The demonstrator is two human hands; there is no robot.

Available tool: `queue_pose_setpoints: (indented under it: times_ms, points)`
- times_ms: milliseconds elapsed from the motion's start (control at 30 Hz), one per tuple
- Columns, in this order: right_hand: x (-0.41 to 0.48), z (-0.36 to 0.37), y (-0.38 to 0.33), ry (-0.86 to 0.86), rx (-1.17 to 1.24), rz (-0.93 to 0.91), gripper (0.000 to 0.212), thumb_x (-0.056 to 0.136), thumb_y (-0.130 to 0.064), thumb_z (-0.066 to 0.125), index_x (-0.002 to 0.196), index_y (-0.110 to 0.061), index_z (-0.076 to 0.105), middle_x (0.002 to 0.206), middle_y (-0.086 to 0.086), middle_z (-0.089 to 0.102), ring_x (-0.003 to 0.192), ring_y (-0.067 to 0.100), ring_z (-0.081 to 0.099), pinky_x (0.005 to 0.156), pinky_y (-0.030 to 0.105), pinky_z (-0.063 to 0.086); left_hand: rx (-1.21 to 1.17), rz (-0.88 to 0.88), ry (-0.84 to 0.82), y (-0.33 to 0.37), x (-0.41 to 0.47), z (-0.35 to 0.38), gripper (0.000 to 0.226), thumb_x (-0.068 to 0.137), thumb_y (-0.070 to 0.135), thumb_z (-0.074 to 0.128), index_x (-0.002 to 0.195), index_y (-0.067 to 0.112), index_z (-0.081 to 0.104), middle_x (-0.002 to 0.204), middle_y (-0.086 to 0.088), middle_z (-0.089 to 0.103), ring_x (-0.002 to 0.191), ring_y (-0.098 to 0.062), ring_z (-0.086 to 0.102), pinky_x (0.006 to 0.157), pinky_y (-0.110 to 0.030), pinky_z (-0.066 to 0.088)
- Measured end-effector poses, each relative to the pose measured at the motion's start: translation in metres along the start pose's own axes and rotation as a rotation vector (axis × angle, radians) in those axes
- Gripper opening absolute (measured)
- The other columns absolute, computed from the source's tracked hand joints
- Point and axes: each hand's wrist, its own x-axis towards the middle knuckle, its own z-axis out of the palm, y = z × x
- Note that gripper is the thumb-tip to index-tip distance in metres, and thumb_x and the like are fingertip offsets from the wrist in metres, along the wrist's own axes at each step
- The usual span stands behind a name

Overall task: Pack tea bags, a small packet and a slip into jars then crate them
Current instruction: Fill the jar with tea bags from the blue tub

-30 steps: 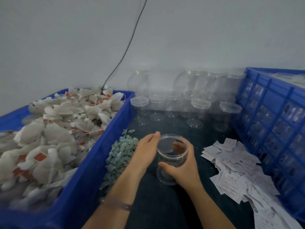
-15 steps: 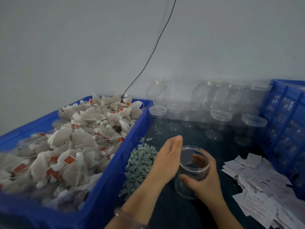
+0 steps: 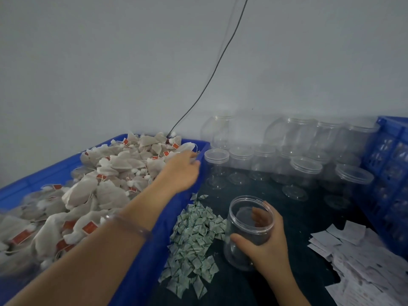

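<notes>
Our right hand (image 3: 269, 246) wraps its fingers round the open jar (image 3: 241, 215) on the tabletop (image 3: 276, 283), while our left hand (image 3: 183, 171), fingers slack and empty, hovers over tea bags (image 3: 106, 191) at ten o'clock, packets (image 3: 194, 235) lying between.

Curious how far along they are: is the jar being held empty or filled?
Empty. Through the clear jar only the right hand holding it and the dark table show.
</notes>
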Motion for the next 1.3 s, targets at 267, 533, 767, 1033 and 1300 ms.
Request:
queue_pose_setpoints:
  times_ms: [267, 533, 767, 1033, 1300]
  points:
    - [-0.006, 0.012, 0.008, -0.057, 0.013, -0.028, 0.104, 0.040, -0.049, 0.087, 0.132, -0.041, 0.041, 0.123, -0.037, 0.050, 0.119, -0.013, 0.049, 0.088, 0.000, 0.040, 0.128, -0.233, -0.079, -0.093, 0.035, 0.012, 0.056, 0.096, 0.005, 0.048, 0.149, 0.012, 0.032, 0.146, -0.015, 0.045, 0.126, -0.031, 0.047, 0.101, -0.040, 0.043]
    - [-0.006, 0.014, 0.011, -0.104, 0.010, -0.002, 0.101, 0.041, -0.046, 0.089, 0.130, -0.045, 0.041, 0.125, -0.033, 0.051, 0.122, -0.010, 0.048, 0.091, 0.001, 0.038, 0.213, -0.220, -0.048, -0.110, 0.040, 0.016, 0.015, 0.086, 0.025, 0.069, 0.093, 0.015, 0.060, 0.102, -0.004, 0.064, 0.085, -0.014, 0.055, 0.069, -0.024, 0.038]
    - [-0.006, 0.015, 0.011, -0.120, -0.008, 0.011, 0.105, 0.041, -0.049, 0.089, 0.135, -0.036, 0.043, 0.124, -0.033, 0.051, 0.122, -0.006, 0.050, 0.092, 0.005, 0.042, 0.342, -0.126, 0.022, -0.101, 0.040, 0.024, 0.027, 0.087, 0.009, 0.063, 0.114, 0.005, 0.065, 0.111, -0.013, 0.066, 0.108, -0.029, 0.060, 0.087, -0.033, 0.046]
    - [-0.007, 0.015, 0.008, -0.124, -0.004, 0.031, 0.104, 0.040, -0.050, 0.088, 0.133, -0.041, 0.042, 0.125, -0.034, 0.050, 0.122, -0.008, 0.049, 0.098, 0.016, 0.040, 0.040, -0.138, 0.357, -0.066, 0.043, -0.011, 0.023, 0.095, 0.000, 0.038, 0.086, -0.001, 0.059, 0.078, -0.014, 0.058, 0.077, -0.032, 0.060, 0.057, -0.031, 0.044]
    - [-0.007, 0.015, 0.010, -0.115, -0.005, 0.028, 0.106, 0.040, -0.049, 0.089, 0.135, -0.038, 0.042, 0.124, -0.032, 0.052, 0.123, -0.005, 0.050, 0.098, 0.015, 0.042, -0.346, 0.138, -0.138, 0.016, -0.009, -0.006, 0.021, 0.099, 0.011, 0.044, 0.089, 0.018, 0.061, 0.068, 0.003, 0.069, 0.055, -0.001, 0.064, 0.051, -0.014, 0.051]
